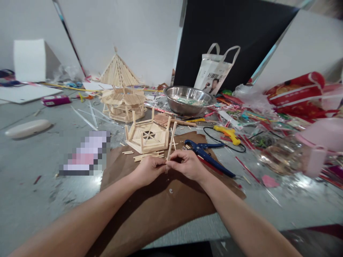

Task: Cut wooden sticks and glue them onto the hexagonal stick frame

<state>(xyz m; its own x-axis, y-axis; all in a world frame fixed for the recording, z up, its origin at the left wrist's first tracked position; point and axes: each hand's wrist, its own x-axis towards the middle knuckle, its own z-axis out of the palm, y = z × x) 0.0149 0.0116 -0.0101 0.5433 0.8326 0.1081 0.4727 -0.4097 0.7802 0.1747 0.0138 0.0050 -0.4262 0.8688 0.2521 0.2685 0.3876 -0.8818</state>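
Between the thumb and fingers of my right hand [187, 165] a pale wooden stick [172, 139] stands nearly upright, leaning slightly right. My left hand [150, 171] pinches at the stick's lower end, its fingertips meeting those of the right; the exact contact is partly hidden. Just beyond my hands sits a hexagonal wooden stick frame [136, 137] with short posts at its corners. Several loose short sticks [148, 156] lie in front of it. Under my hands is a brown board [160, 203]. Blue-handled pliers [214, 160] rest to the right of my right hand.
Behind the frame stands a pavilion model [123, 101] with a pointed roof. A metal bowl [189, 103] and a white bag [211, 73] are farther back. At right lie a yellow glue gun [227, 134], a pink-lidded jug [284, 157] and scattered scraps. A blurred-out phone-like rectangle [85, 151] lies left.
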